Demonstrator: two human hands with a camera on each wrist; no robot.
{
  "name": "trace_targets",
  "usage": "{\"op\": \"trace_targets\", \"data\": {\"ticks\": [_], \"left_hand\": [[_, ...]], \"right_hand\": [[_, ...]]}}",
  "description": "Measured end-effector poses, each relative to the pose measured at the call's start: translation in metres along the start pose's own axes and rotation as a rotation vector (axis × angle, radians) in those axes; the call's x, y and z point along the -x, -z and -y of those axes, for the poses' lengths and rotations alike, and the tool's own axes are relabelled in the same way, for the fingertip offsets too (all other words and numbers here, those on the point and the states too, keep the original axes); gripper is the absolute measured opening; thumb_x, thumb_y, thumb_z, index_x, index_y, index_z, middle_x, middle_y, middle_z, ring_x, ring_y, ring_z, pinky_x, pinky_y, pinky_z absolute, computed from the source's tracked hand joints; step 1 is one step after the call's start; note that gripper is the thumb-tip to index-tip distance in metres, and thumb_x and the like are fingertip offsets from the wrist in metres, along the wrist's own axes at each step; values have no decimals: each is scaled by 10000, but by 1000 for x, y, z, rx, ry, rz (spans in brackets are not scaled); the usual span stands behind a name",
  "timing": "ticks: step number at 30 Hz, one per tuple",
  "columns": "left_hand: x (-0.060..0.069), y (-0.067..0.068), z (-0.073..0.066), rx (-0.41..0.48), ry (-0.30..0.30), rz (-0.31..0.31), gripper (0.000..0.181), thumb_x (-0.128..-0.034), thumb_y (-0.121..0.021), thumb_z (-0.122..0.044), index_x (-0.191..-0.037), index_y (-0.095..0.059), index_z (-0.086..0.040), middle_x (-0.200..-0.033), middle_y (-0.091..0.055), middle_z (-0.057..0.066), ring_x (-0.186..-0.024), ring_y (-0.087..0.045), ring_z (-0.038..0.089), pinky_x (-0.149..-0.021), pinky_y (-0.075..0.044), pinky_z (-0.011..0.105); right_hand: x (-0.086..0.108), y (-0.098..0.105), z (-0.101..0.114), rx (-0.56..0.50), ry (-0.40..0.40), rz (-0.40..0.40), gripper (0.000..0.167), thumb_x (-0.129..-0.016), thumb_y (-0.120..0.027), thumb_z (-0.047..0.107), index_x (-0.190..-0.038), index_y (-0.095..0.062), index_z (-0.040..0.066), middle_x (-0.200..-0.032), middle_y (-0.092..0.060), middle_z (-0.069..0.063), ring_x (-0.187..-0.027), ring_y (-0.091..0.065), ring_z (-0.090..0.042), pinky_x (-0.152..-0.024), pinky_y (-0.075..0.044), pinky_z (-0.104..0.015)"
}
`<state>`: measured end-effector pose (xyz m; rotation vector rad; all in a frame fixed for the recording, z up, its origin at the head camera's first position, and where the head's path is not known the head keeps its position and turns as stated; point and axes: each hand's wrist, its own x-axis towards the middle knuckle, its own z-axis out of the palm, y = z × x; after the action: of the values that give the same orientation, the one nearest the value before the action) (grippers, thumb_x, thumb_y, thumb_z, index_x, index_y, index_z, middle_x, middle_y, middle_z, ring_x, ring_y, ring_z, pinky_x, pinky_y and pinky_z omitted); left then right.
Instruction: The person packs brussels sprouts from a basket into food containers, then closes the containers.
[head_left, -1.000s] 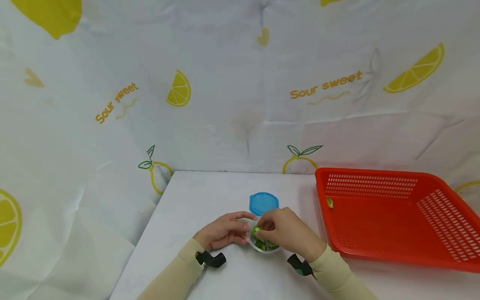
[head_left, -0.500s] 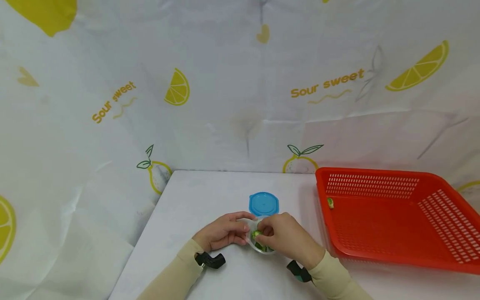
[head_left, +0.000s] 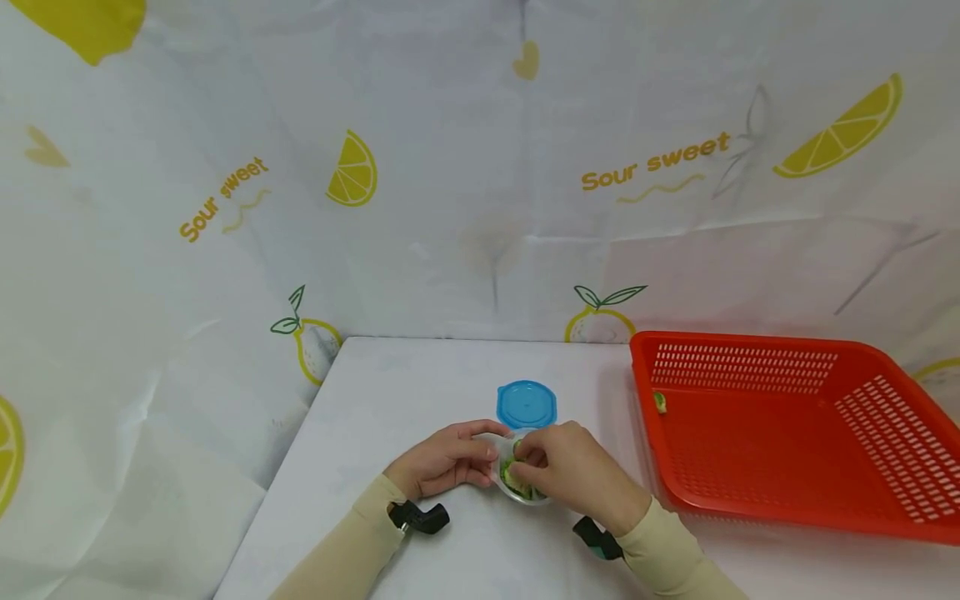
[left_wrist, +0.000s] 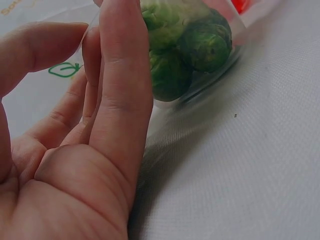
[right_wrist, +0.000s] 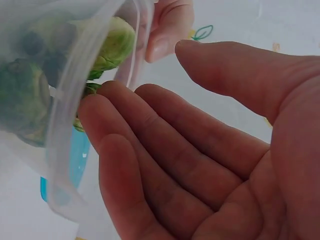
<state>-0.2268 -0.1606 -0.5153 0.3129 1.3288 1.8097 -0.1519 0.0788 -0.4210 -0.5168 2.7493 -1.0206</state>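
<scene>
While our left hand point(head_left: 450, 458) grips the frosted round plastic tub point(right_wrist: 67, 110), our unclenched right hand point(head_left: 576, 471) reaches round green Brussels sprouts point(right_wrist: 116, 46) inside: likely arranging; next probably calls for withdrawing without tipping

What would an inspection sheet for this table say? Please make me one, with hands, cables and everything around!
Surface: white table, one tiny dark speck
Job's things: see-through bowl with green sprouts inside; blue lid lying behind it; red basket, one more sprout showing inside
Clutter: nothing seen
Hands: left hand holds the bowl's side; right hand has fingertips at its opening
Cables: nothing seen
Surroundings: white backdrop with lemon pictures and the words "Sour sweet"
</scene>
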Motion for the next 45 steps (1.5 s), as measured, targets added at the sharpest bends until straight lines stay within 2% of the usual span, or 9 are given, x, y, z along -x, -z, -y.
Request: {"op": "trace_targets", "data": {"ticks": [8, 12, 16, 20, 24, 28, 33, 38, 45], "left_hand": [[3, 9, 5, -9, 7, -40, 403, -1098, -590, -87, -1497, -533, -107, -885, -703, 21, -781, -723, 112, -766, -659, 237], [7, 11, 6, -13, -1, -45, 422, -1102, -581, -84, -1520, -520, -99, -895, -705, 17, -798, -727, 108, -781, -659, 243], [10, 11, 5, -10, -15, -36, 438, -1088, -603, -87, -1518, -526, -98, -893, -711, 14, -807, -731, 107, -790, -658, 242], [11, 10, 2, 0, -17, -22, 447, -1082, -620, -96, -1520, -528, -96, -886, -717, 19, -801, -737, 111, -791, -659, 243], [11, 8, 0, -1, -14, -17, 461, -1080, -630, -106, -1528, -521, -97, -892, -717, 16, -799, -741, 112, -788, -660, 245], [10, 7, -1, -2, -10, -16, 470, -1082, -625, -108, -1536, -506, -95, -895, -715, 10, -799, -744, 113, -784, -659, 241], [9, 5, 0, 7, 1, -25, 448, -1089, -607, -94, -1527, -513, -97, -877, -724, 17, -785, -743, 109, -772, -660, 239], [7, 3, 0, 9, 4, -11, 455, -1086, -612, -91, -1530, -512, -96, -887, -725, 21, -791, -744, 107, -780, -660, 238], [5, -3, -3, 6, 2, 13, 492, -1067, -657, -122, -1534, -505, -95, -896, -728, 21, -805, -749, 107, -788, -661, 237]], "right_hand": [[7, 19, 10, 51, 17, -50, 158, -952, -836, 255, -1054, -837, 134, -872, -770, 101, -811, -676, -62, -690, -608, -210], [13, 45, 14, 121, -11, -62, 199, -942, -854, 282, -1105, -832, 169, -952, -773, 96, -886, -672, -86, -781, -636, -281], [19, 80, 5, 184, 15, -106, 164, -958, -839, 269, -1100, -829, 187, -983, -785, 73, -904, -688, -109, -799, -643, -328], [23, 114, -19, 226, 18, -157, 147, -982, -805, 235, -1106, -826, 160, -982, -788, 51, -904, -710, -127, -803, -658, -365], [24, 142, -48, 224, -25, -154, 191, -1001, -778, 224, -1161, -814, 126, -984, -793, 37, -926, -727, -153, -836, -670, -421], [19, 158, -79, 240, -64, -125, 224, -1008, -767, 221, -1192, -807, 100, -1027, -803, 2, -969, -729, -195, -880, -662, -480], [8, 166, -120, 239, -151, -31, 319, -985, -797, 241, -1253, -786, 68, -1148, -795, -73, -1050, -715, -272, -905, -665, -519], [-2, 166, -153, 201, -207, 46, 372, -960, -826, 241, -1267, -772, 38, -1154, -791, -98, -1046, -709, -267, -939, -655, -535], [-11, 163, -168, 194, -229, 100, 375, -923, -867, 267, -1218, -791, 49, -1091, -794, -53, -1016, -701, -243, -950, -650, -524]]}}
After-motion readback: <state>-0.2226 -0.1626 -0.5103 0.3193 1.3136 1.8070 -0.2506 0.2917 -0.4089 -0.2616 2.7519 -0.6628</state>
